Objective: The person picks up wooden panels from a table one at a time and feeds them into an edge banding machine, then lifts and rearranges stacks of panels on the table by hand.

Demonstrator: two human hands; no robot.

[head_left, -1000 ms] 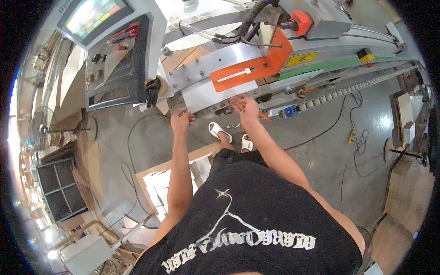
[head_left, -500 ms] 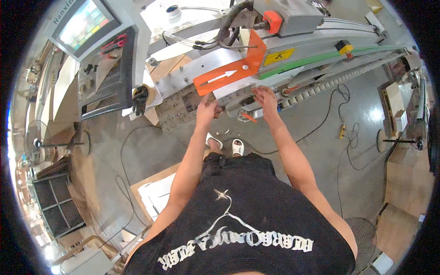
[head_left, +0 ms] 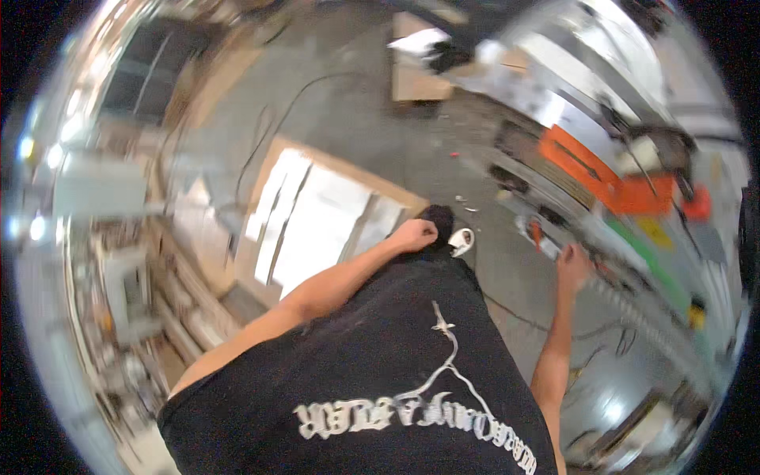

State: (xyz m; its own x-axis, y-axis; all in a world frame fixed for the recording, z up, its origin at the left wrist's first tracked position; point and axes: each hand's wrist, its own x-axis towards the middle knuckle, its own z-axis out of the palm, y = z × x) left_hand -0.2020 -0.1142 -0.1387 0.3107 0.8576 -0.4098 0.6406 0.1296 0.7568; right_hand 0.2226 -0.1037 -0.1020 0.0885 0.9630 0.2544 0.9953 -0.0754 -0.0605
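My left hand [head_left: 416,235] is in front of my waist, over the dark shorts [head_left: 437,218], with its fingers curled in. Whatever it holds, if anything, is hidden. Out to the right, my right hand [head_left: 575,267] is at the near edge of the long machine, beside its rail [head_left: 625,305]; motion blur smears its fingers. Just beyond that hand is a small white and orange machine part [head_left: 538,236]. Farther up the machine runs an orange guard plate [head_left: 582,168] with an arrow on it.
White sheets or panels [head_left: 317,218] lie on a brown board [head_left: 273,162] at floor level on my left. Dark cables [head_left: 273,134] cross the grey floor. A cardboard piece [head_left: 419,79] with a white sheet is near the machine's far end. My white shoe [head_left: 461,241] shows below.
My view has swung left, bringing the board with white sheets forward. My left hand has left the machine and come back to my waist; the right hand stays by the machine's edge.
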